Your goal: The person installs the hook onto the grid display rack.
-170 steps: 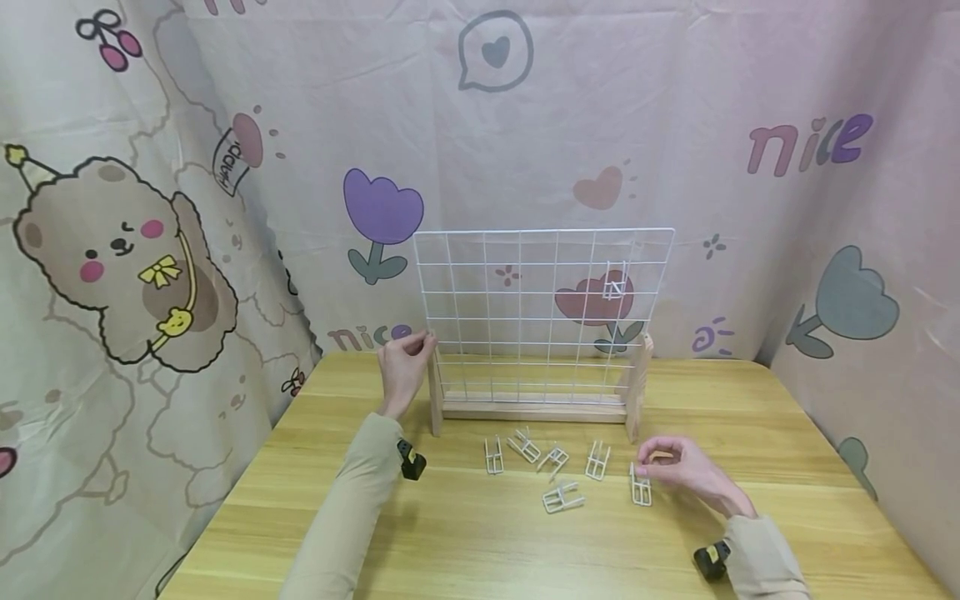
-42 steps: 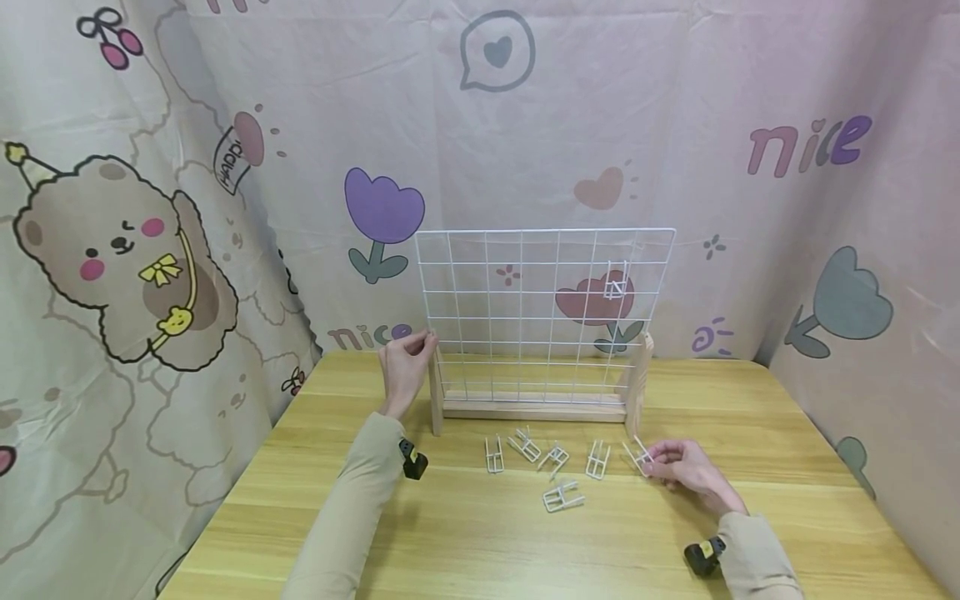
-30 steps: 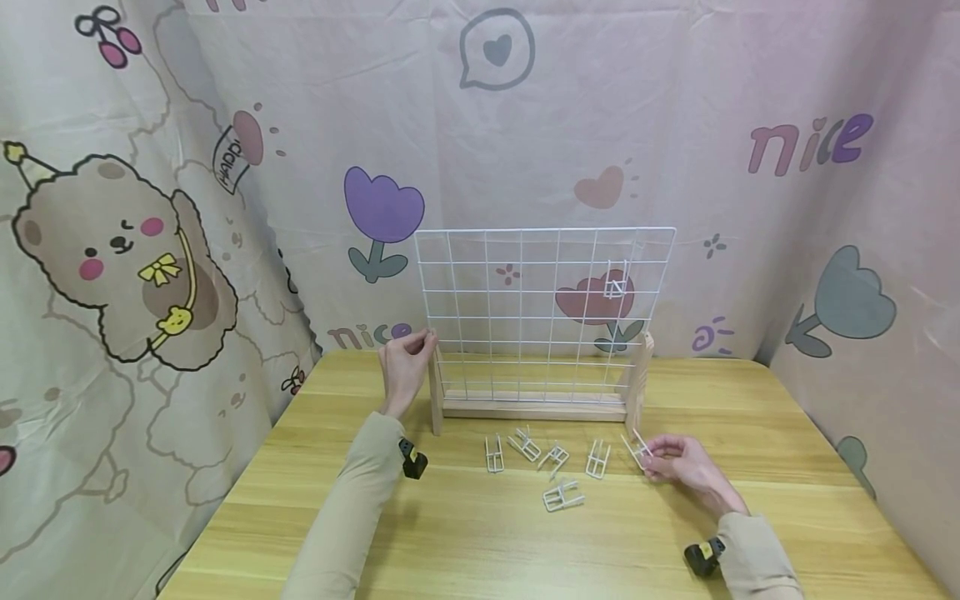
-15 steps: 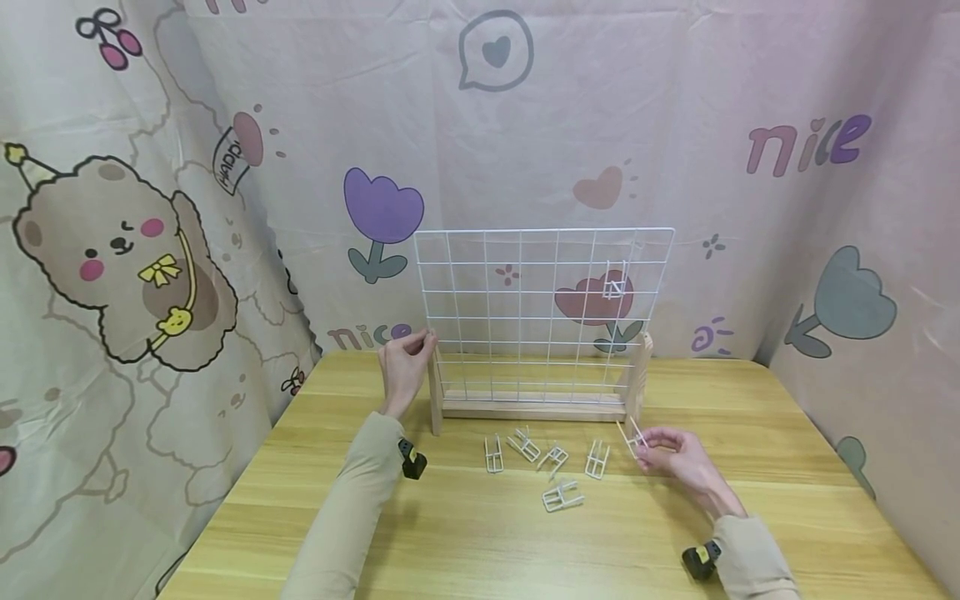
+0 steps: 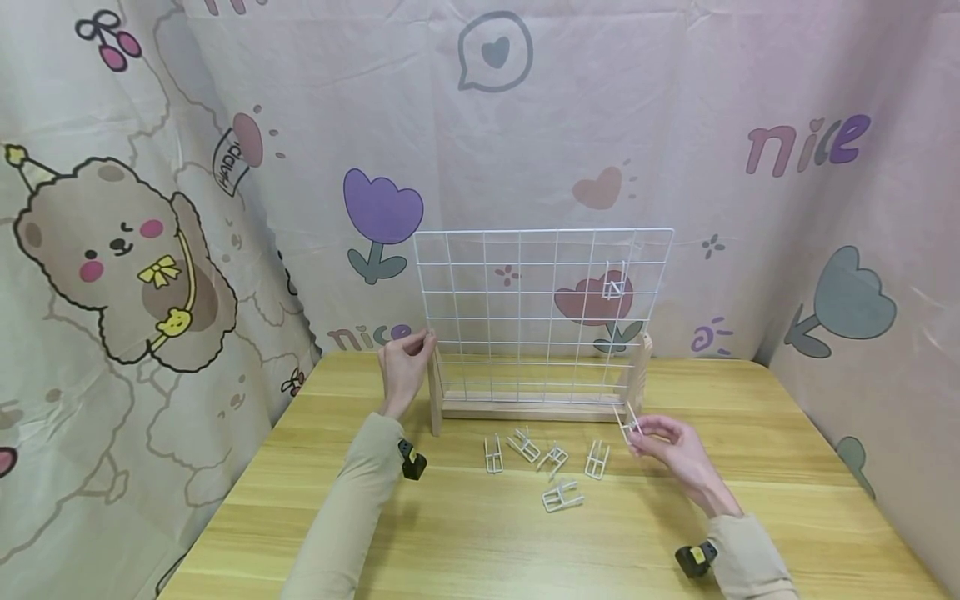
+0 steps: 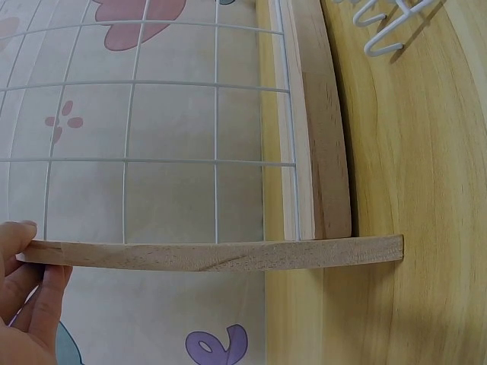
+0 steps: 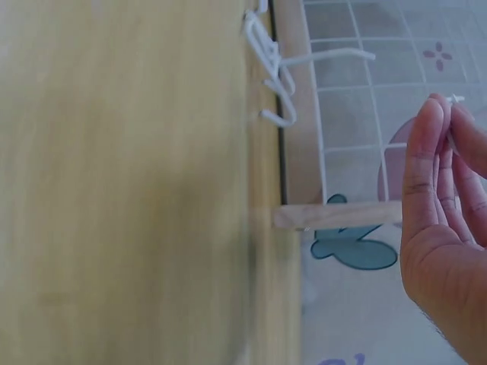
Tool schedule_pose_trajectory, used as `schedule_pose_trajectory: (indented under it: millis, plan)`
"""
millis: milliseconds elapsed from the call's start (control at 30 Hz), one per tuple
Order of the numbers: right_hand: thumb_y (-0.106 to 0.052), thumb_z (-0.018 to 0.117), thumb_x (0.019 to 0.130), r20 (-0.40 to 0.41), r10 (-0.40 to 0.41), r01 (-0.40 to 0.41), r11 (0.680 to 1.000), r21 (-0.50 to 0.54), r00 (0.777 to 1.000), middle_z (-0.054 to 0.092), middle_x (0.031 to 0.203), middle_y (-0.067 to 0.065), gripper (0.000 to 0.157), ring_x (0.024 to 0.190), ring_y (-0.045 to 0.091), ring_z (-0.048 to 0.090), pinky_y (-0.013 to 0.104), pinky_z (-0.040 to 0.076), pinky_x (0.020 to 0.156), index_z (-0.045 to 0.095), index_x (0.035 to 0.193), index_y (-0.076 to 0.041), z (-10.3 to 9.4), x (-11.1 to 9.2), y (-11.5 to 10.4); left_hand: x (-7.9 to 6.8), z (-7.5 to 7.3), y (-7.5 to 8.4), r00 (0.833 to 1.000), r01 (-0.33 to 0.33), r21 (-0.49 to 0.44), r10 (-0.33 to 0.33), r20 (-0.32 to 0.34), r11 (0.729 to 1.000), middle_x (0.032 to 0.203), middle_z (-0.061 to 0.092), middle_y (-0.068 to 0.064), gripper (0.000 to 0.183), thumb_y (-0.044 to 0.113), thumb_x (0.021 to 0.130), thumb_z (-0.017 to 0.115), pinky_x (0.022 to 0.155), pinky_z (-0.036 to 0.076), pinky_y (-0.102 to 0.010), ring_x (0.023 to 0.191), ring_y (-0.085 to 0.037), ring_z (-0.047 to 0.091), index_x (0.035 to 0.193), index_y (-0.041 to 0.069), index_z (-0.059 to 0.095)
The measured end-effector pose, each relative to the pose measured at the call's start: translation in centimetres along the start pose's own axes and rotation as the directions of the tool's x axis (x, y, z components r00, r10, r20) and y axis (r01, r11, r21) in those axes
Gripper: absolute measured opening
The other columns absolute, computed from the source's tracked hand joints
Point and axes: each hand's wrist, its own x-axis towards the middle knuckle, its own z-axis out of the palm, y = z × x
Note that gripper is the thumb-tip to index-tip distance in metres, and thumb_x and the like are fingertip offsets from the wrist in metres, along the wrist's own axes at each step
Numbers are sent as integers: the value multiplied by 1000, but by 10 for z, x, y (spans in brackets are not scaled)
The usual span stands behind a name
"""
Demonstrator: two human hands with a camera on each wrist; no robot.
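Observation:
A white wire grid panel [image 5: 517,304] stands upright in a wooden stand [image 5: 534,412]. At the top of the stand's left post [image 6: 205,255], my left hand [image 5: 403,371] pinches the wood between thumb and fingers. My right hand [image 5: 678,454] pinches a white wire hook [image 5: 628,425] by its lower end, prongs up, in front of the stand's right post [image 5: 637,375]. In the right wrist view that hook is mostly hidden behind the right hand's fingers [image 7: 426,144]. Another white hook [image 5: 613,287] hangs on the grid's upper right.
Several loose white hooks lie on the wooden table [image 5: 465,542] before the stand, among them one hook [image 5: 562,497] closest to the person and one hook [image 5: 597,460] near the right hand. A printed cloth [image 5: 495,133] hangs behind and at both sides.
My right hand has picked up the rightmost hook from the table, tilted it prongs up and moved it forward and slightly left towards the right post. The left hand has stayed in place.

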Motion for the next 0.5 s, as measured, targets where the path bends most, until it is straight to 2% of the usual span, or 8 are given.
schedule_pose_trajectory:
  millis: [133, 333, 500]
  plan:
    - [-2, 68, 92, -9, -14, 14, 999, 52, 1000, 70, 90, -7, 20, 80, 7, 72, 27, 63, 81, 64, 111, 1, 5, 1, -6, 0, 1, -1, 999, -19, 13, 20, -26, 1000, 101, 75, -24, 25, 12, 88, 76, 74, 64, -38, 87, -35, 77, 107, -5, 75]
    - [0, 68, 92, -31, -34, 37, 993, 108, 999, 73, 93, -6, 24, 82, 7, 72, 26, 63, 83, 63, 116, 1, 15, 3, -18, 0, -1, 1, 1000, 8, 2, -8, 6, 1000, 104, 75, -22, 27, 15, 90, 75, 79, 63, -45, 91, -35, 77, 110, -3, 74]
    - [0, 67, 93, -38, -55, 60, 988, 142, 998, 74, 94, -7, 24, 83, 6, 73, 24, 63, 83, 63, 116, 0, 24, 4, -28, 0, -2, 1, 999, 34, 8, -34, 20, 999, 105, 76, -21, 27, 16, 91, 75, 81, 63, -46, 92, -34, 77, 112, -1, 74]
